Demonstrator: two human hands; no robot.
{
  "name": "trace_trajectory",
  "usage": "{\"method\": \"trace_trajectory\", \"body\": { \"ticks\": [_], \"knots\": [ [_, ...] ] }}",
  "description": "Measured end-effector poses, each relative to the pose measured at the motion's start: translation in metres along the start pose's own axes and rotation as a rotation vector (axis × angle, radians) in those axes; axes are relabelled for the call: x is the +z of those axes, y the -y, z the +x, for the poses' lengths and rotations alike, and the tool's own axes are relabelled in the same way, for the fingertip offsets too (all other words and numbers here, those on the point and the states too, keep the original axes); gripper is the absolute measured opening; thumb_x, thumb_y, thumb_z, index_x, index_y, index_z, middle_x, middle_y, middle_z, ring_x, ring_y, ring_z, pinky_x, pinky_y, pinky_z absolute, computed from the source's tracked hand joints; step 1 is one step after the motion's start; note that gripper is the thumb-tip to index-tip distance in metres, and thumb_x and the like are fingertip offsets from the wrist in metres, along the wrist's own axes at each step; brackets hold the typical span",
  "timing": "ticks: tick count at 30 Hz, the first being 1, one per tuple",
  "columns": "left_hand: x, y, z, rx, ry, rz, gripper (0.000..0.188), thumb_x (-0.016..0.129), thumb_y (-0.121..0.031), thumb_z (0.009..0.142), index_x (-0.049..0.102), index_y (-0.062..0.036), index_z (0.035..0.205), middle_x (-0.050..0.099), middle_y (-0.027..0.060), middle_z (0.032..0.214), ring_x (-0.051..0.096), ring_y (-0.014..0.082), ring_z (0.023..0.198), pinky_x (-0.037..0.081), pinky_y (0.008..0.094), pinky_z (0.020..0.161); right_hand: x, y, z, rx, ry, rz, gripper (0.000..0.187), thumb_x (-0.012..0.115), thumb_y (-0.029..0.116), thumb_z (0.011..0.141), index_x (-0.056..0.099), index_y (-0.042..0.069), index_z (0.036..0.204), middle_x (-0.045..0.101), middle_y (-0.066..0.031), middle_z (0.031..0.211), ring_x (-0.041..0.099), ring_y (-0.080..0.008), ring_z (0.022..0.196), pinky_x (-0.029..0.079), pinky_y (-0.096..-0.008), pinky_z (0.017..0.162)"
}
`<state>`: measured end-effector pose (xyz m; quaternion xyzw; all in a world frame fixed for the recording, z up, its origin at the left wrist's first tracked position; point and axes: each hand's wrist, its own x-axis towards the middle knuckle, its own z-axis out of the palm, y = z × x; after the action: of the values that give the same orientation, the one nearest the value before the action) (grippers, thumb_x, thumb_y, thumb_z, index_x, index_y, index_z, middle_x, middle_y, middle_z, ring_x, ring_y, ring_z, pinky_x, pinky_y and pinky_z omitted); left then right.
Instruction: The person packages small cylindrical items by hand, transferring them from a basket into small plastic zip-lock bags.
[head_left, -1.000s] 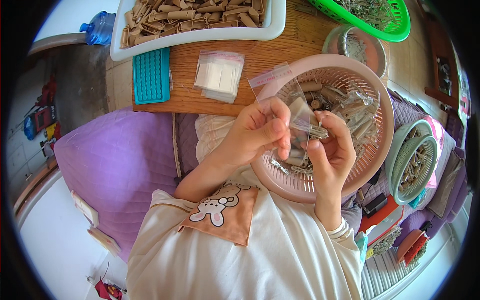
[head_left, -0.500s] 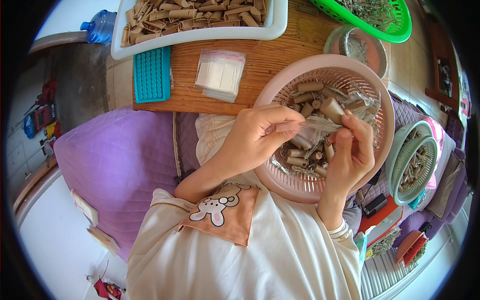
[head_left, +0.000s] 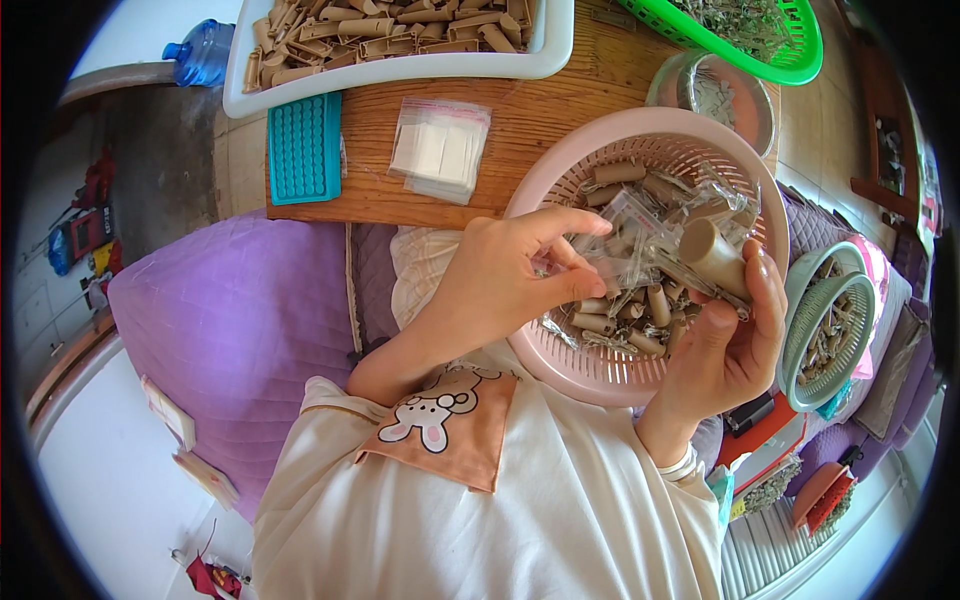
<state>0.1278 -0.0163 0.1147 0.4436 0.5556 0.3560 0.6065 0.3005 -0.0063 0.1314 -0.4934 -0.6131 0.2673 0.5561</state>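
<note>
A brown plastic tube [head_left: 712, 248] with a flat strip along it is pinched in my right hand [head_left: 738, 320], above the right side of a pink slotted basket [head_left: 560, 140]. My left hand [head_left: 520, 262] hovers over the basket's left side with thumb and forefinger spread apart. Just beyond those fingers lies a clear plastic bag [head_left: 625, 225] with a pink edge; whether it touches them I cannot tell. Several more brown tubes [head_left: 617, 174] and bits of clear wrapping lie in the basket.
A white tub [head_left: 400, 70] of brown plastic parts stands on the wooden table [head_left: 360, 150], with a teal ridged tray [head_left: 304, 150] and small clear bags [head_left: 440, 150] before it. A green basket [head_left: 800, 60], a round clear container [head_left: 735, 95] and pale green baskets [head_left: 800, 330] are on the right.
My left thumb and forefinger have parted, and the clear bag is now lower, in the basket. My right hand has moved right and nearer with the brown tube.
</note>
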Motion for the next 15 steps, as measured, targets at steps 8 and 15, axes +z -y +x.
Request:
{"method": "trace_trajectory", "body": {
  "ticks": [8,15],
  "knots": [
    [0.0023,-0.0067,-0.0033,0.076,-0.016,0.212,0.037,0.068,-0.014,0.070,0.056,-0.0070,0.104,0.065,0.0072,0.073,0.061,0.0174,0.057,0.047,0.0252,0.054,-0.0050,0.0079,0.0019,0.047,0.051,-0.086,0.027,0.061,0.008,0.079,0.056,-0.006,0.102,0.055,-0.0190,0.104,0.055,-0.0235,0.095,0.045,-0.0287,0.080],
    [0.0029,-0.0072,-0.0021,0.193,-0.034,0.233,0.036,0.067,-0.013,0.072,0.055,-0.0055,0.105,0.065,0.0097,0.076,0.064,0.0206,0.070,0.050,0.0283,0.061,-0.0005,0.0043,0.0054,0.128,0.238,-0.133,0.021,0.063,0.003,0.074,0.060,-0.004,0.094,0.059,-0.0150,0.096,0.058,-0.0228,0.088,0.045,-0.0279,0.076]
  ]
}}
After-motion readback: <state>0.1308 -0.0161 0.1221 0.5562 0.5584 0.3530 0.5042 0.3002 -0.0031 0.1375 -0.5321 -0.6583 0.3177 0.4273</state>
